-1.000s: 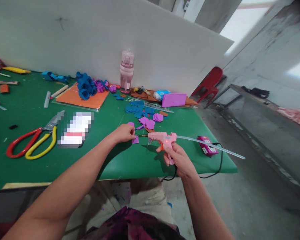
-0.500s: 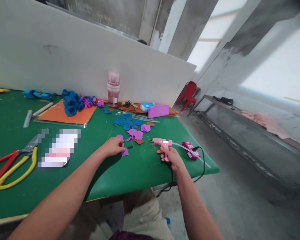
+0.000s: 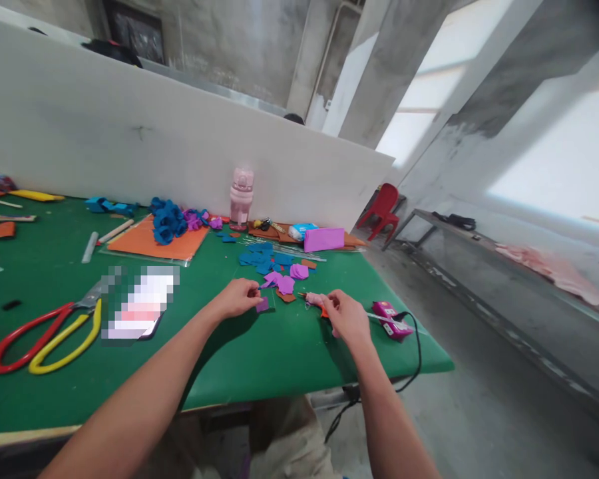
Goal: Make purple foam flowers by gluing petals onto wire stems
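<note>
A small purple piece (image 3: 263, 304) is pinched between the thumb and fingertips of the left hand (image 3: 237, 297) and is held above the green table (image 3: 259, 372). A pink glue gun (image 3: 315, 300) is grasped from above by the right hand (image 3: 350, 318); its handle is largely covered by the curled fingers. The orange trigger (image 3: 324, 311) is partly exposed below the right fingertips. The nozzle is directed toward the left fingers and is kept apart from the purple piece. Behind the right fingers, a translucent glue stick (image 3: 378, 317) is extended across a magenta box (image 3: 390, 327). To the right of that hand, a black cord (image 3: 419, 352) is looped over the table edge.

Just beyond the left fingertips, and slightly to their right, loose purple petals (image 3: 285, 285) are placed, with a brown scrap (image 3: 285, 296) lying near the nozzle. Farther beyond the left fingers, blue pieces (image 3: 259, 256) are scattered. To the left of the left hand, a phone (image 3: 144, 306) with a blurred screen is laid flat; scissors (image 3: 64, 332) with red and yellow handles are located past it. Well beyond the left fingers, a pink bottle (image 3: 241, 199) is stood upright against a white board (image 3: 190, 153).
</note>
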Demonstrator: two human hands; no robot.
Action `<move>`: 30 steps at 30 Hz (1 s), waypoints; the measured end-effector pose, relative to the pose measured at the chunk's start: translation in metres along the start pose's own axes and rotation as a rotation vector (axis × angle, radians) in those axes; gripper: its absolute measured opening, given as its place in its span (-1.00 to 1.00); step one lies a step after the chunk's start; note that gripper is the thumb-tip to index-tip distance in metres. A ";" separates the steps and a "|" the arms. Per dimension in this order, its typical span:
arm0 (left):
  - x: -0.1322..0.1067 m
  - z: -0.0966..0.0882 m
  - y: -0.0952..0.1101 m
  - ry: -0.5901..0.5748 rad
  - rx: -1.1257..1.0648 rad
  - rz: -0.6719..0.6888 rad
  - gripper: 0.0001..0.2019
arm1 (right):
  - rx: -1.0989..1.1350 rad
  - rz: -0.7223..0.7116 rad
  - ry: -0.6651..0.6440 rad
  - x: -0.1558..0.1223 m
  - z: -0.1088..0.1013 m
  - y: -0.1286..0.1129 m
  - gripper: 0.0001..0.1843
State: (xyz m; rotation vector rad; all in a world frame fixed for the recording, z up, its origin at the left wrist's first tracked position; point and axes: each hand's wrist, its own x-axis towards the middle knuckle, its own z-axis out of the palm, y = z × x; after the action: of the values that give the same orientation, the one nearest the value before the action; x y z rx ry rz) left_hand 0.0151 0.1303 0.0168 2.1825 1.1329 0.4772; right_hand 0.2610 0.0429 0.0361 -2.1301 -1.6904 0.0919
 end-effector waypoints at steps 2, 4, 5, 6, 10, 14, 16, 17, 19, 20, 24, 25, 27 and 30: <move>-0.001 -0.006 0.000 0.013 -0.146 0.023 -0.79 | 0.234 -0.139 0.070 0.004 0.004 -0.022 -0.60; -0.003 -0.013 -0.001 0.009 -0.274 0.037 -0.78 | 0.472 -0.207 0.047 0.014 0.014 -0.047 -0.61; -0.003 -0.016 -0.003 0.009 -0.318 0.038 -0.77 | 0.604 -0.220 -0.014 0.021 0.022 -0.060 -0.60; -0.004 -0.019 -0.004 0.018 -0.345 0.036 -0.76 | 0.746 -0.207 -0.058 0.029 0.030 -0.072 -0.58; -0.004 -0.026 -0.014 0.105 -0.380 0.007 -0.74 | 1.112 -0.168 -0.053 0.058 0.065 -0.102 -0.54; -0.004 -0.029 -0.020 0.152 -0.418 -0.014 -0.76 | 1.123 -0.224 -0.027 0.063 0.083 -0.105 -0.56; -0.006 -0.031 -0.017 0.144 -0.435 -0.020 -0.77 | 1.065 -0.323 -0.081 0.058 0.082 -0.101 -0.62; -0.008 -0.033 -0.015 0.142 -0.444 -0.025 -0.78 | 1.052 -0.363 -0.125 0.056 0.081 -0.099 -0.65; -0.010 -0.035 -0.010 0.137 -0.459 -0.040 -0.79 | 1.068 -0.384 -0.247 0.053 0.078 -0.095 -0.71; -0.012 -0.036 -0.007 0.134 -0.464 -0.049 -0.79 | 1.085 -0.369 -0.311 0.052 0.077 -0.094 -0.73; -0.013 -0.036 -0.003 0.100 -0.457 -0.073 -0.80 | 1.068 -0.292 -0.455 0.052 0.077 -0.093 -0.84; -0.013 -0.036 -0.003 0.093 -0.453 -0.079 -0.79 | 1.050 -0.283 -0.473 0.052 0.077 -0.093 -0.87; -0.013 -0.035 -0.003 0.086 -0.452 -0.091 -0.78 | 1.030 -0.266 -0.509 0.051 0.077 -0.096 -0.90; -0.014 -0.034 -0.003 0.082 -0.464 -0.097 -0.78 | 1.058 -0.239 -0.534 0.048 0.076 -0.099 -0.93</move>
State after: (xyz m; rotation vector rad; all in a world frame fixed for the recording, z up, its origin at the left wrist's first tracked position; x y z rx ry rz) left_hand -0.0136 0.1327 0.0396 1.7126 1.0416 0.7135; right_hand 0.1596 0.1266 0.0121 -1.1351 -1.5710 1.2580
